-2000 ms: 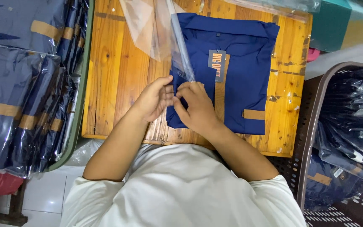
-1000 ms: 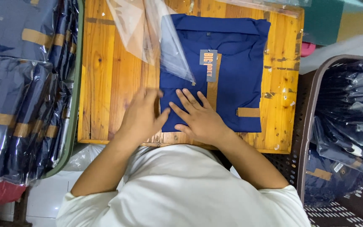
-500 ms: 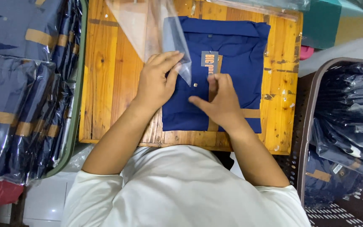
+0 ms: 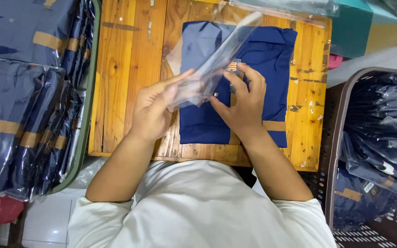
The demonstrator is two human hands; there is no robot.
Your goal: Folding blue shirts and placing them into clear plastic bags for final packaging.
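One wooden surface [image 4: 129, 82], planks running near to far, its far edge cut off by the frame top. Left of it, a stack of bagged navy garments [image 4: 19, 92] w/ tan stripes, too overlapped to count, partly out of frame. Right side, one brown basket [image 4: 334, 138] w/ more bagged garments, also cut off. One teal box [image 4: 350, 27] at the far right corner. On the surface, one folded navy shirt [image 4: 272, 59], right of centre, reaching nearly to the near edge; bare wood open on the left half, only a thin strip on the right. One clear plastic bag [image 4: 217, 59] held above the shirt, slanting up to the far edge, hard to trace where it's see-through. Left hand [image 4: 155, 110] pinches the bag's near end, fingers closed on it. Right hand [image 4: 244, 103] has fingers curled at the bag's edge over the shirt's label; exact grip can't tell.
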